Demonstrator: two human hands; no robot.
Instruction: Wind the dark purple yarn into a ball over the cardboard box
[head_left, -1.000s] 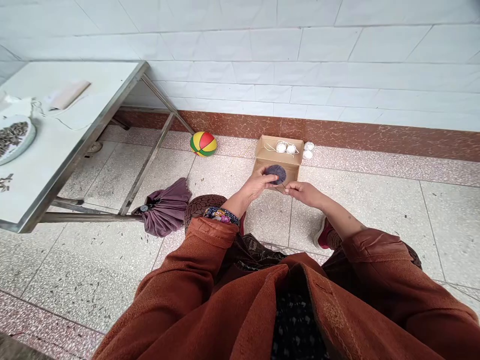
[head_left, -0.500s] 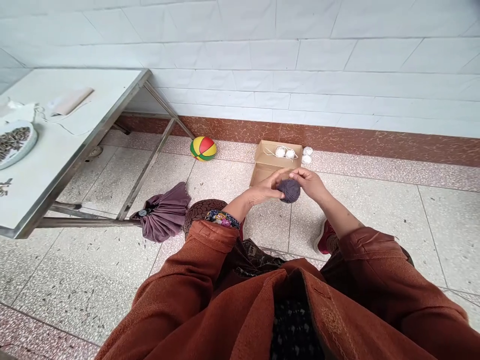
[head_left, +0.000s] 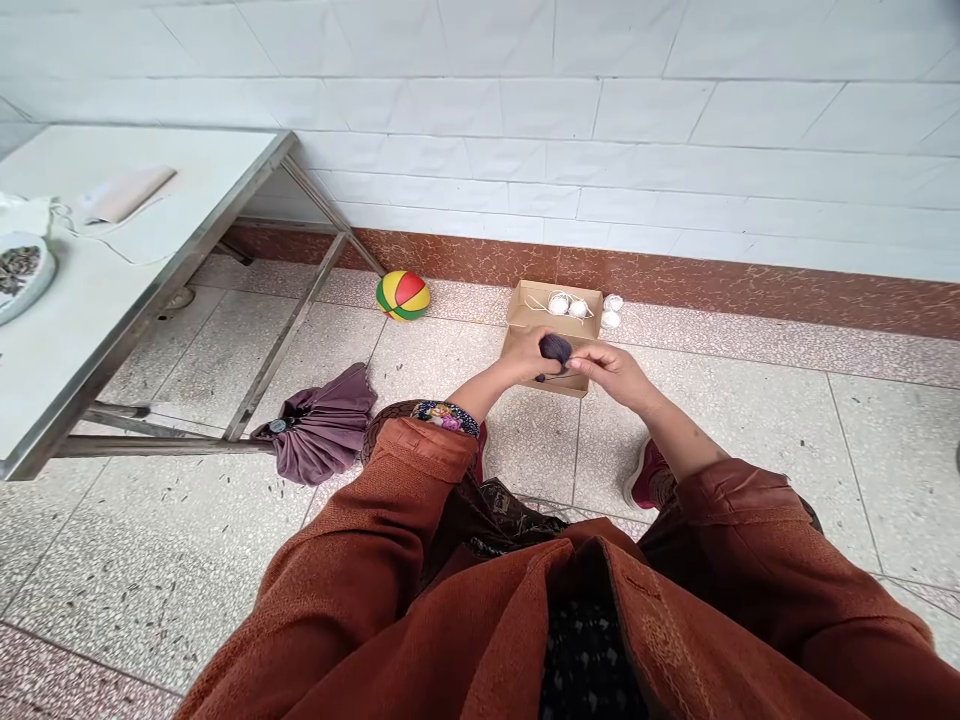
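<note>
A ball of dark purple yarn (head_left: pixel 556 348) is gripped in my left hand (head_left: pixel 525 358), above an open cardboard box (head_left: pixel 551 386) on the floor. My right hand (head_left: pixel 613 374) is closed in a pinch at the ball's lower right side, seemingly on its yarn; the strand between the fingertips is too fine to make out. A dark bit of yarn shows just under the ball. Two white yarn balls (head_left: pixel 568 305) with loose ends rest in the far part of the box. Right beside the box lie more white balls (head_left: pixel 612 311).
A multicoloured ball (head_left: pixel 403 296) sits near the wall. To the left stands a metal-framed table (head_left: pixel 225 185) with a bowl (head_left: pixel 37 275) of small dark pieces and a rolled pinkish cloth (head_left: pixel 131 195). A folded purple umbrella (head_left: pixel 330 425) is by the table leg.
The yarn ball and my left hand have moved up and left, over the box. My right hand has shifted slightly down, to the ball's right side.
</note>
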